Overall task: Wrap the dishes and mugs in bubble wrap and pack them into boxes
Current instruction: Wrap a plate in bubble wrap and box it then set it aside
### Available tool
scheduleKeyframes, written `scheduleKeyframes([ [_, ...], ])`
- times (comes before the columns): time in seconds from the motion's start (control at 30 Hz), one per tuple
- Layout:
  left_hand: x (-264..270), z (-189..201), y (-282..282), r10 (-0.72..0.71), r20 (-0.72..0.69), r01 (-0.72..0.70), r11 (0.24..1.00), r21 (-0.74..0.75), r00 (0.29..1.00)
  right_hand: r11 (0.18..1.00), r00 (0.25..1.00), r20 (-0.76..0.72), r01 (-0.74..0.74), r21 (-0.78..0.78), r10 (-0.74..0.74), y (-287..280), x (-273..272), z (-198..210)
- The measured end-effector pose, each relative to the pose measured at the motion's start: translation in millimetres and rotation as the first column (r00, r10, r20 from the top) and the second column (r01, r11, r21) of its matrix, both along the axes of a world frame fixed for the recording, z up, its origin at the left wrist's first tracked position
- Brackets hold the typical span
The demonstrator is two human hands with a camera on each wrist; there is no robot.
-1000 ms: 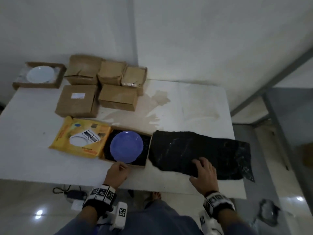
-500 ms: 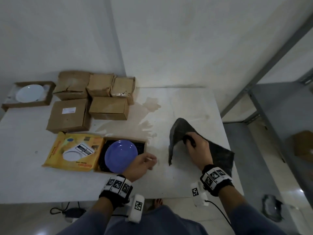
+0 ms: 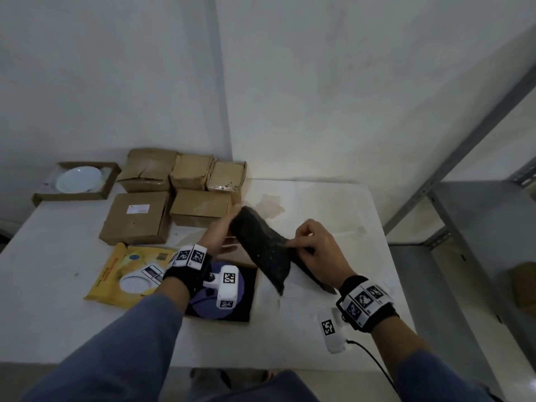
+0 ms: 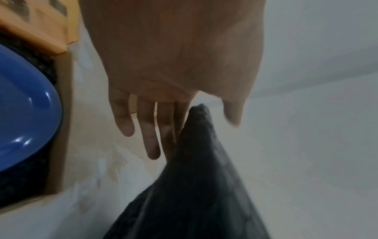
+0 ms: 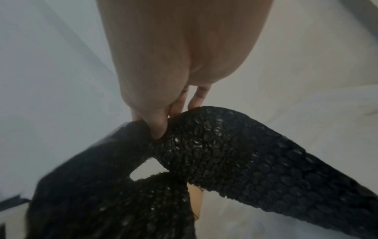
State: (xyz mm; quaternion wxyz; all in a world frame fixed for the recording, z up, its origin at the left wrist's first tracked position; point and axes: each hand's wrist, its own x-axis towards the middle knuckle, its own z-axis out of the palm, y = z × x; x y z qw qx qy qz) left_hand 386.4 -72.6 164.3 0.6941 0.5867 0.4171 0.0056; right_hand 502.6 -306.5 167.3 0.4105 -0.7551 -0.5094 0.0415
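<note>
Between my hands, black bubble wrap (image 3: pixel 262 248) hangs off table. Right hand (image 3: pixel 314 250) pinches edge, left hand (image 3: pixel 223 230) flat-fingered against far corner. Guess step is spreading sheet; next needs blue plate (image 4: pixel 24 116), boxed just below left wrist, lifted onto it. Beyond: white table (image 3: pixel 333 204), closed cartons (image 3: pixel 200 206), grey wall.

The person wears blue long sleeves (image 3: pixel 121 340) on both arms. Each wrist has a black strap (image 3: pixel 185 274) with a white band of square black-and-white code marks (image 3: pixel 366 300) on its top. Under each wrist hangs a small white camera box (image 3: pixel 225 288), also with code marks. From the box below the right wrist (image 3: pixel 332 332) goes a thin black cable (image 3: pixel 374 364).
</note>
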Motion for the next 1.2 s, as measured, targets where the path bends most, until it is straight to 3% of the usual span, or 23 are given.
scheduleKeyframes([
  [0.2,-3.0,-8.3,8.0,-0.167,-0.126,0.178,0.981,0.081,0.978,0.994,0.997,0.050,0.064,-0.093,-0.060,-2.4,-4.1,-24.8],
  [0.37,-5.8,-20.0,-3.5,0.002,-0.083,-0.010,0.996,-0.087,0.997,0.995,0.997,0.034,0.072,-0.067,-0.069,-13.7,-10.0,-42.6],
  [0.47,-3.7,-21.6,-13.6,0.090,-0.013,-0.091,0.978,-0.186,0.996,0.980,0.966,-0.163,0.196,-0.035,-0.199,-22.5,-17.2,-51.1],
  [0.53,-5.0,-18.5,-20.1,0.065,0.032,-0.058,0.977,-0.205,0.997,0.938,0.833,-0.449,0.344,-0.035,-0.322,-27.0,-21.4,-58.3],
  [0.63,-11.9,-14.8,-27.1,-0.007,0.059,0.016,0.988,-0.153,0.998,0.855,0.465,-0.779,0.490,-0.169,-0.421,-22.2,-27.8,-62.0],
  [0.7,-20.8,-14.8,-29.3,-0.097,0.093,0.110,0.983,-0.149,0.991,0.827,0.260,-0.853,0.479,-0.293,-0.452,-12.0,-26.9,-63.2],
  [0.77,-33.0,-17.6,-29.7,-0.196,0.110,0.209,0.971,-0.119,0.974,0.846,0.172,-0.891,0.430,-0.316,-0.420,0.5,-27.3,-62.0],
  [0.83,-44.2,-20.9,-29.1,-0.222,0.087,0.229,0.969,-0.090,0.971,0.849,0.198,-0.891,0.441,-0.291,-0.408,10.8,-27.8,-59.9],
  [1.07,-54.5,-30.3,-19.4,0.025,0.064,-0.025,1.000,-0.004,0.998,0.866,0.510,-0.762,0.482,-0.130,-0.398,9.3,-18.8,-45.9],
  [1.13,-52.4,-31.5,-15.5,0.072,0.150,-0.071,0.997,-0.016,0.986,0.855,0.506,-0.762,0.505,-0.118,-0.404,3.8,-16.4,-41.1],
  [1.2,-49.2,-27.0,-14.9,0.058,0.207,-0.054,0.998,-0.028,0.977,0.853,0.452,-0.813,0.513,-0.099,-0.366,1.4,-13.4,-36.8],
])
